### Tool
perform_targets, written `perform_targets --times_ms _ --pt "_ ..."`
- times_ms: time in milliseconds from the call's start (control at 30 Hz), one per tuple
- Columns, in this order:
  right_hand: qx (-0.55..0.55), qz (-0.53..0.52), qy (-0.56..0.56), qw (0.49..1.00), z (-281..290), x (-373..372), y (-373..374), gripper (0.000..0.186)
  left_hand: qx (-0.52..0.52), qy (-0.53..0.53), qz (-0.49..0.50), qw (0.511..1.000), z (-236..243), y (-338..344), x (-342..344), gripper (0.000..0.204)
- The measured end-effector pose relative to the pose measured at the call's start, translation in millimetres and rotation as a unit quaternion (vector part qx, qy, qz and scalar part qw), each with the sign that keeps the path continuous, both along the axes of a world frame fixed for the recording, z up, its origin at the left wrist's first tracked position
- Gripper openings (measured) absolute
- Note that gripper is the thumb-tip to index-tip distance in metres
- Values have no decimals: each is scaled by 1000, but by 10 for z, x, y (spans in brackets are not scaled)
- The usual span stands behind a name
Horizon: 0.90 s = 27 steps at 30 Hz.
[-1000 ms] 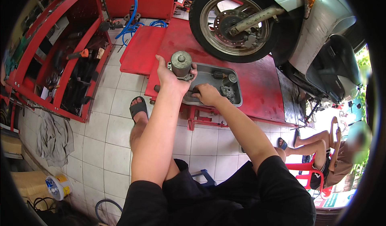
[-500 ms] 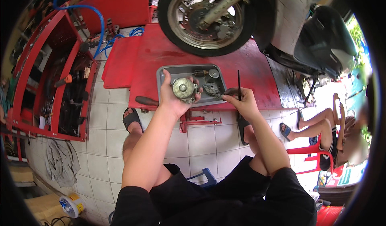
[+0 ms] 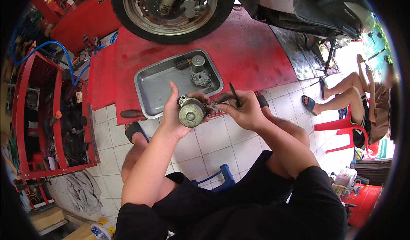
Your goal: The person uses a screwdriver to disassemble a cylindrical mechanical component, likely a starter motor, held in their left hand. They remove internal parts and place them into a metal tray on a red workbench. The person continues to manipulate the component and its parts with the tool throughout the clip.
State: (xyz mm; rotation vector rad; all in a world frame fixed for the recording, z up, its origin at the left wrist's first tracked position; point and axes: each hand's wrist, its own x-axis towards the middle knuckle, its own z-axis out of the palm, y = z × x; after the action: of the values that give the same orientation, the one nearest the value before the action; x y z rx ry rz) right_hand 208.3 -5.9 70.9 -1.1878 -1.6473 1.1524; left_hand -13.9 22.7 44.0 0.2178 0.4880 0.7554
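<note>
My left hand (image 3: pixel 173 120) is closed around a tarnished cylindrical metal part (image 3: pixel 189 115) with a flanged lug, held in front of the tray's near side. My right hand (image 3: pixel 245 111) grips a thin dark rod tool (image 3: pixel 233 90) upright, its thumb and forefinger at the part's right side, where a small piece is too hidden to name. The grey metal tray (image 3: pixel 158 94) holds a smaller cylinder (image 3: pixel 197 64), a cast housing (image 3: pixel 200 79) and a dark finned piece (image 3: pixel 183 64). A dark handle (image 3: pixel 131 114) lies left of the tray.
The tray rests on a red platform (image 3: pixel 252 47) under a scooter's front wheel (image 3: pixel 173 24). A red tool cart (image 3: pixel 57 90) and blue hose stand left. A person (image 3: pixel 376 111) sits on a red chair at right. A blue stool (image 3: pixel 226 176) is below me; a grey cloth (image 3: pixel 83 188) lies lower left.
Earlier my right hand was down at the tray; it now holds the rod against the metal part. My left hand has lowered and turned that part. The whole view has shifted.
</note>
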Motion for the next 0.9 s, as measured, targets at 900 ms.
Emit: perform_targets --times_ms 900 --pt "196 76 -104 972 -81 -172 -30 24 27 98 -20 995 -153 -105 -93 94"
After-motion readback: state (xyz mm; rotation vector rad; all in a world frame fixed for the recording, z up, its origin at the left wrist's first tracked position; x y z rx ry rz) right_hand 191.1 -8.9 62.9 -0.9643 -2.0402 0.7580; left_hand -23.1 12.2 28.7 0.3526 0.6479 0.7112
